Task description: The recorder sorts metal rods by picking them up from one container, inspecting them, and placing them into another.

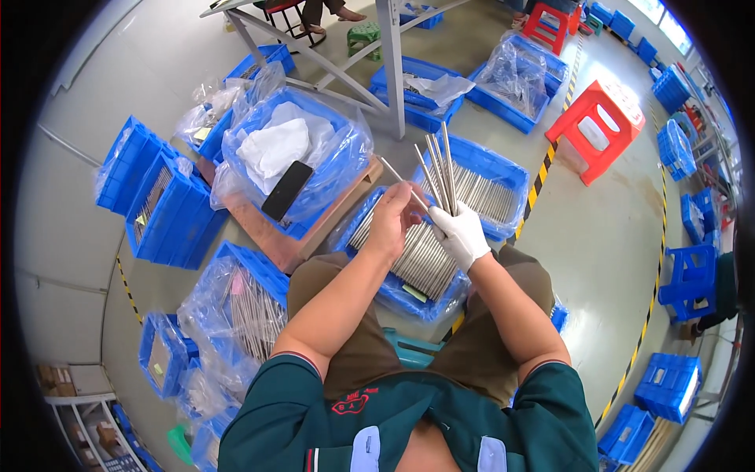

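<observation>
Two hands close together, both gripping.
The right hand [462, 234] wears a white glove [470, 245], its fingers curled shut; the bare left hand [394, 220], fingers bent, sits just left of the glove. The left forearm [340, 300] rises below-left of the glove, the right forearm [515, 305] below-right.

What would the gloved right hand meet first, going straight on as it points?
Likely the single rod held in the bare left hand, just up-left of the gloved right hand in the picture. Depth is unclear; rod and right hand may already touch.
</observation>
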A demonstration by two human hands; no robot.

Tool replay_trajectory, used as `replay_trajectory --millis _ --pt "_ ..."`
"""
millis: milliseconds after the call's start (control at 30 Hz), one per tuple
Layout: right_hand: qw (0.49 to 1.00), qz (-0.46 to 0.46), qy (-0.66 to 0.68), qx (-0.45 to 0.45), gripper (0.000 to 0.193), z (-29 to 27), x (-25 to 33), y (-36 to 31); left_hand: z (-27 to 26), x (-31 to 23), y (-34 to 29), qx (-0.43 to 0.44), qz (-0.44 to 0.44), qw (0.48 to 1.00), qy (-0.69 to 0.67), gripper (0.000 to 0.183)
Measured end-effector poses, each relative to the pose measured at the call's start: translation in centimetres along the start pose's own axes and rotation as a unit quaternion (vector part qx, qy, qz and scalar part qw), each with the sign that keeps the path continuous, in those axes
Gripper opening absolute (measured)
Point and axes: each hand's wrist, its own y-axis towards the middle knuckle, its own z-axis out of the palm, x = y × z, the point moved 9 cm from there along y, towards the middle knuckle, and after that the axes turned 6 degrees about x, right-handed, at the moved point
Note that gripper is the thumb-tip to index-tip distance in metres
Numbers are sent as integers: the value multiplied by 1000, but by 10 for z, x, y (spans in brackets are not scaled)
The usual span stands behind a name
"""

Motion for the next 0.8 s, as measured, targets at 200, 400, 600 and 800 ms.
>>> replay_trajectory --millis 200,400,600,800 --pt "989 -19 146 -10 11 2 8 -7 29 10 -9 -1 -25 999 39 26" --pt "978 -20 207 -5 18 0 9 -8 28 9 -1 -5 25 996 85 24" --pt "997 20 76 12 21 5 13 -2 16 0 5 -32 18 996 75 22" --pt "991 -59 116 -25 14 -30 42 8 37 7 -10 87 -105 988 -66 25"
